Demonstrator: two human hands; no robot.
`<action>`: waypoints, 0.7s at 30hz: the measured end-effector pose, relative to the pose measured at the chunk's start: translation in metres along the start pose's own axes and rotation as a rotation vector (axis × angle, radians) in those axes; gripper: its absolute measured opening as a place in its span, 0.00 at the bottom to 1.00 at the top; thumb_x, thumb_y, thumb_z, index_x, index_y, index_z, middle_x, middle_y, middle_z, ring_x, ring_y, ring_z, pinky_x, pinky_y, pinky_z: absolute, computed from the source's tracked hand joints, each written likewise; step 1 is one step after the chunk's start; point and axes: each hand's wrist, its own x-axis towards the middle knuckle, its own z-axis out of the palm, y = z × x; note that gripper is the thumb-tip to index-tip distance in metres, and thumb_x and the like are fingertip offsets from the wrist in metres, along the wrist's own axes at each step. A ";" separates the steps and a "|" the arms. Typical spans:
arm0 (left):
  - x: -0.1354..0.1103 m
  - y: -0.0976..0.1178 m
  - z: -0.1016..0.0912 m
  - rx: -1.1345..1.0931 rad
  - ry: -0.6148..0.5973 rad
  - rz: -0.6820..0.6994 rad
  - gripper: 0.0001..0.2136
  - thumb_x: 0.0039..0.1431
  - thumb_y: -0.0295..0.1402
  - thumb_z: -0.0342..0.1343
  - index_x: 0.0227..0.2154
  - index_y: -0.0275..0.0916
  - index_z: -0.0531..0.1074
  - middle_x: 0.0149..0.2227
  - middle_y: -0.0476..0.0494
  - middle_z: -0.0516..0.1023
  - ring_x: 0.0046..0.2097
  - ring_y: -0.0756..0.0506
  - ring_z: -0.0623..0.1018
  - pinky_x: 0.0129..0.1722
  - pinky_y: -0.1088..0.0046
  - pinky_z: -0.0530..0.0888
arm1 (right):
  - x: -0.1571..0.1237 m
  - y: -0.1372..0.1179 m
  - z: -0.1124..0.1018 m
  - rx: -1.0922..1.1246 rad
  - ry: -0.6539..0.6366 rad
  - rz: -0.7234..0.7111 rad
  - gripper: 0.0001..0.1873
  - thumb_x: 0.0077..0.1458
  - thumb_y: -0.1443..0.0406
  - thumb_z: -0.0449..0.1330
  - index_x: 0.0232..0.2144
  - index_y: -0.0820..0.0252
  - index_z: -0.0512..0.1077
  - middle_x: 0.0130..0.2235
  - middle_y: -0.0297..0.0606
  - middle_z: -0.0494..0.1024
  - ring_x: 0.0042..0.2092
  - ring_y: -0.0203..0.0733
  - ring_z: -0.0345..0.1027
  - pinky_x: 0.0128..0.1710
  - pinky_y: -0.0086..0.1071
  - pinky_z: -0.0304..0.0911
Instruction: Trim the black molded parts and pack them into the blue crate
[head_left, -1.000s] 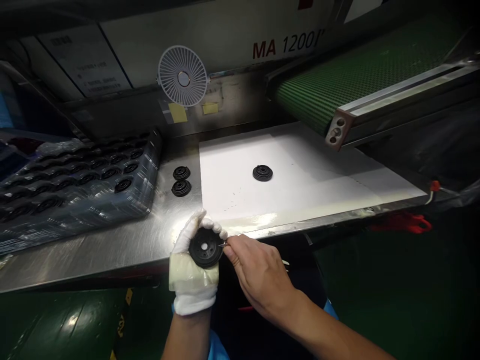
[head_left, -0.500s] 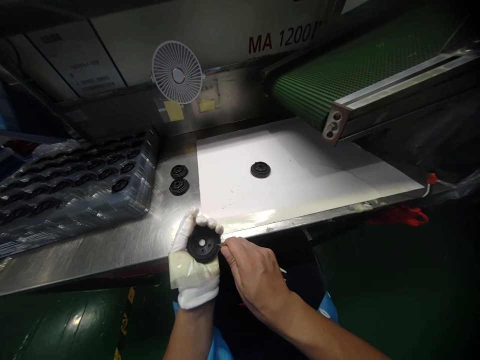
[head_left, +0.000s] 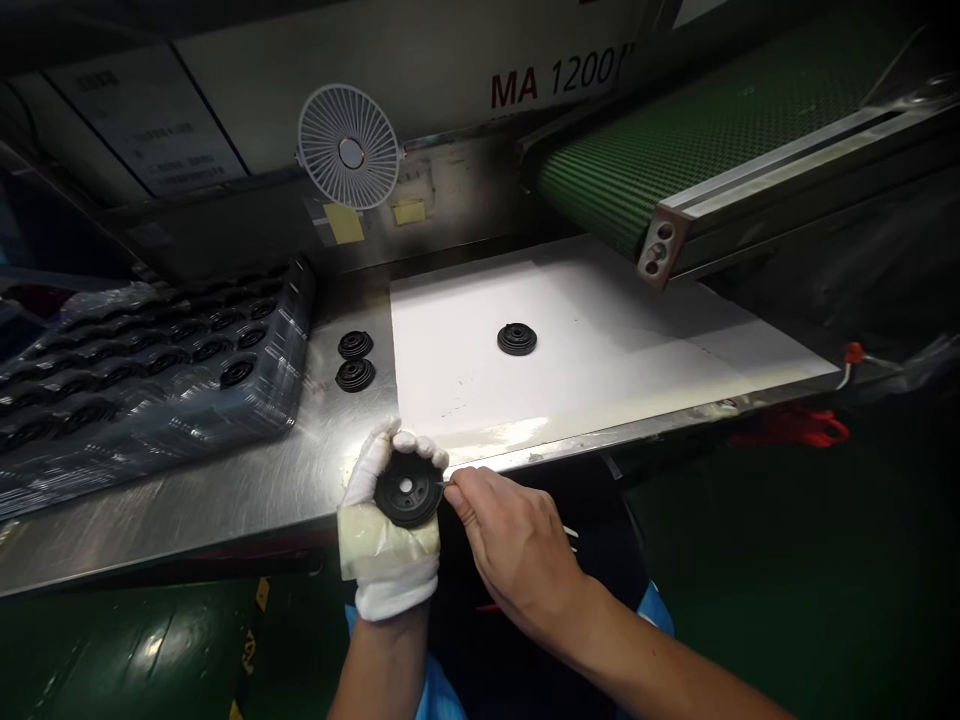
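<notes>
My left hand (head_left: 390,535), in a white glove with clear yellowish tape around the palm, is closed around a black round disc-shaped part (head_left: 407,492). The part's face, with a hole in the centre, is turned up towards me. My bare right hand (head_left: 514,545) pinches a thin pointed blade (head_left: 444,484), most of it hidden in the fingers. Its tip meets the right rim of the part. Beyond, one similar black part (head_left: 517,339) lies on a white sheet (head_left: 465,310), and two more black parts (head_left: 355,360) lie on the metal table (head_left: 330,440).
To the left, a clear plastic tray (head_left: 281,385) holds several black parts in rows. A green conveyor belt (head_left: 675,140) slopes down over the sheet from the right. A white fan (head_left: 350,150) stands at the back. A red-handled object (head_left: 806,428) hangs below the table's edge.
Both hands keep nearly the same pose, with the blade still at the part's right rim. The whole view has shifted slightly.
</notes>
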 end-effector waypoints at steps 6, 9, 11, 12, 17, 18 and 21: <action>0.000 0.000 0.002 -0.019 0.032 0.016 0.04 0.57 0.27 0.55 0.35 0.34 0.73 0.27 0.50 0.69 0.31 0.51 0.72 0.33 0.71 0.74 | -0.003 -0.005 0.006 -0.015 -0.007 -0.014 0.13 0.68 0.63 0.45 0.31 0.57 0.63 0.29 0.31 0.68 0.30 0.38 0.61 0.29 0.34 0.45; 0.003 -0.002 0.002 -0.018 0.050 0.042 0.04 0.57 0.29 0.56 0.34 0.35 0.73 0.27 0.50 0.70 0.31 0.51 0.72 0.32 0.71 0.74 | -0.006 -0.010 0.009 0.004 -0.022 -0.025 0.13 0.68 0.63 0.46 0.31 0.57 0.63 0.29 0.31 0.69 0.30 0.38 0.62 0.30 0.34 0.44; 0.004 -0.003 0.000 -0.020 0.067 0.065 0.04 0.57 0.29 0.56 0.34 0.36 0.74 0.26 0.50 0.71 0.31 0.51 0.73 0.35 0.71 0.75 | -0.007 -0.012 0.010 0.015 -0.017 -0.042 0.13 0.68 0.63 0.46 0.31 0.57 0.63 0.29 0.32 0.68 0.29 0.38 0.61 0.29 0.34 0.44; 0.004 -0.002 -0.002 -0.009 0.073 0.068 0.04 0.57 0.29 0.56 0.35 0.37 0.74 0.27 0.50 0.72 0.32 0.51 0.74 0.37 0.70 0.76 | -0.007 -0.012 0.010 0.021 -0.015 -0.049 0.13 0.68 0.63 0.46 0.30 0.57 0.63 0.29 0.32 0.68 0.29 0.38 0.60 0.29 0.34 0.43; 0.000 0.008 -0.006 0.135 -0.034 -0.166 0.16 0.54 0.32 0.53 0.46 0.35 0.73 0.43 0.34 0.75 0.47 0.36 0.75 0.46 0.53 0.74 | -0.004 -0.003 0.005 0.031 -0.002 -0.046 0.14 0.68 0.63 0.46 0.30 0.58 0.63 0.29 0.32 0.69 0.29 0.37 0.61 0.29 0.34 0.45; -0.001 0.010 -0.005 0.141 -0.052 -0.189 0.18 0.53 0.32 0.53 0.46 0.34 0.73 0.42 0.33 0.75 0.45 0.36 0.75 0.43 0.54 0.75 | -0.003 -0.001 0.004 0.023 0.011 -0.044 0.14 0.69 0.63 0.46 0.30 0.58 0.63 0.29 0.32 0.69 0.29 0.37 0.60 0.29 0.33 0.45; 0.000 0.010 -0.002 0.128 -0.027 -0.123 0.14 0.52 0.30 0.53 0.41 0.32 0.74 0.30 0.41 0.72 0.33 0.44 0.74 0.34 0.66 0.75 | -0.001 0.004 0.003 -0.022 0.054 -0.029 0.15 0.69 0.63 0.45 0.30 0.58 0.63 0.28 0.32 0.68 0.29 0.37 0.60 0.29 0.33 0.45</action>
